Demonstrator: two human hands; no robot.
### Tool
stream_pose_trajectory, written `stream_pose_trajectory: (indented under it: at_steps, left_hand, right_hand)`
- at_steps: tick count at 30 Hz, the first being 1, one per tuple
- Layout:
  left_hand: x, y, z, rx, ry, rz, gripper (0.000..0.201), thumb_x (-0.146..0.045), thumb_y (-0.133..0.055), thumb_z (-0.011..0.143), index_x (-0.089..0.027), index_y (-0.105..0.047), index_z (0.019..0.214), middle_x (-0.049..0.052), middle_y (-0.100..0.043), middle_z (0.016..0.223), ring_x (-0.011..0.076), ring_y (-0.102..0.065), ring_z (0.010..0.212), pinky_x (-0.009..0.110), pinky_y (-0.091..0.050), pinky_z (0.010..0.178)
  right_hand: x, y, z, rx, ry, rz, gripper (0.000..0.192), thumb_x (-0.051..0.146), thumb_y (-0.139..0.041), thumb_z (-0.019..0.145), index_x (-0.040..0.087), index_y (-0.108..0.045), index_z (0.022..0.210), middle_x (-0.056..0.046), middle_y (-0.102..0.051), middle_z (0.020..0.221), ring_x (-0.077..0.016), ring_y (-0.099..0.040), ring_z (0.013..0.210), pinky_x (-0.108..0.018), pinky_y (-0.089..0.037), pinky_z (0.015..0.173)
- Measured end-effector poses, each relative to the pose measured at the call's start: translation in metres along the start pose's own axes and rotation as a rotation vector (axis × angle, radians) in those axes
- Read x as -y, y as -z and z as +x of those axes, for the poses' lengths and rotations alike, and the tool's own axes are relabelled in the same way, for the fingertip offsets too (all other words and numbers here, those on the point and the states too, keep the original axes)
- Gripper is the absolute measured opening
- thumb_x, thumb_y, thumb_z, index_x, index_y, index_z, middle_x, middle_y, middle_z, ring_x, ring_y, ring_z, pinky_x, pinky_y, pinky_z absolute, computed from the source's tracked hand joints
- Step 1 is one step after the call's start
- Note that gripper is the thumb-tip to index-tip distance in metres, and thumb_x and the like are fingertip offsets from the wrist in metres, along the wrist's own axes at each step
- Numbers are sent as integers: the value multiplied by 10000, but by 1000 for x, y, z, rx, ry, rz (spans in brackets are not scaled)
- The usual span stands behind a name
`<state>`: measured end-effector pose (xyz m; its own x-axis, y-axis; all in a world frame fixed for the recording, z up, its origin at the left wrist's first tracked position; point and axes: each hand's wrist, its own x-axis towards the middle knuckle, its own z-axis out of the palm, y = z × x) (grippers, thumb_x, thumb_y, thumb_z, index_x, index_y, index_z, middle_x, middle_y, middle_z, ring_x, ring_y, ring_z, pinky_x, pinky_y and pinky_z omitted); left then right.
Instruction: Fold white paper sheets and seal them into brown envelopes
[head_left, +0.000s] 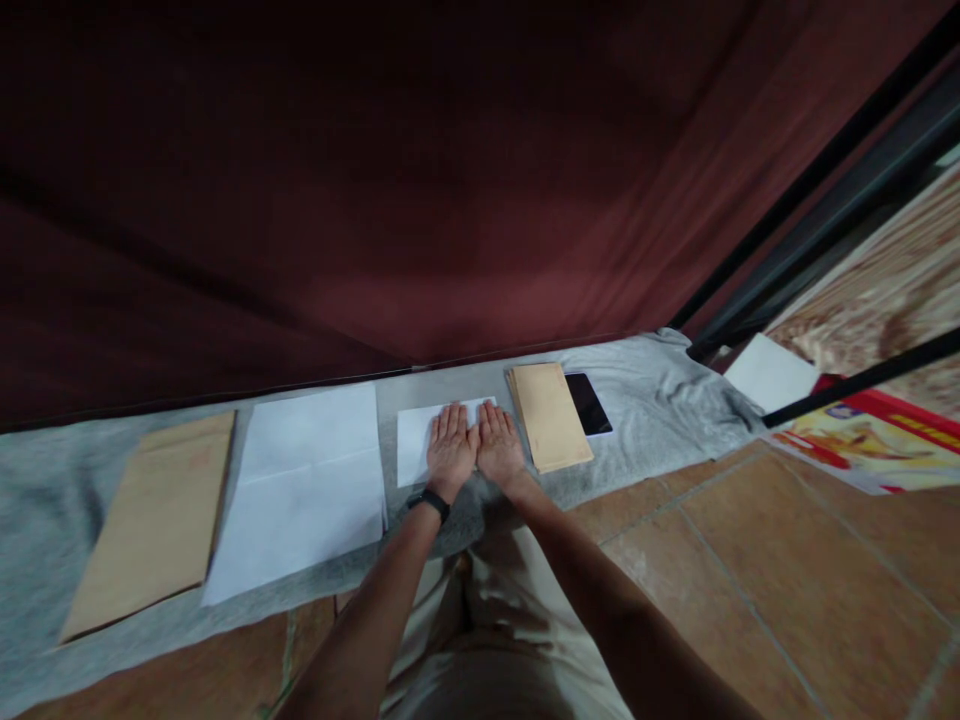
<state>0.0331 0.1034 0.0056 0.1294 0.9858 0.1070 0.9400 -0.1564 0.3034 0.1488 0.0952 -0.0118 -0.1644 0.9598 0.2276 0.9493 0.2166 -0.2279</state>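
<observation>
Side by side, my left hand point(451, 447) and my right hand point(498, 441) lie flat, palms down, on a folded sheet of white paper point(412, 446). The fingers of both hands are stretched out and point away from me. Under the palms, part of the paper is hidden. Just right of my right hand rests a stack of small brown envelopes point(553, 415). To the left of my left hand is a stack of larger white paper sheets point(304, 485) with a crease across the top sheet.
A grey cloth point(645, 400) covers the long surface. Large brown envelopes point(154, 520) lie at far left. A dark-screened phone or tablet point(589, 404) sits partly under the small envelopes. A dark red curtain point(450, 200) hangs behind; a colourful box point(877, 435) is at right.
</observation>
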Motion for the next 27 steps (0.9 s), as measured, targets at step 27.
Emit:
stream_pose_trajectory:
  at_steps: [27]
  left_hand:
    - [56,6,-19,-175,180,121,603,-266,-262,1024,1,-360,1555,210,-341,1643,278,-252,1565,478,-200,1278]
  right_hand:
    - [6,-9,14,-45,-25,0,580,371,-418,1071,46,-410,1551,-221,-371,1615,-328,-379,1501,-521,-303,1222]
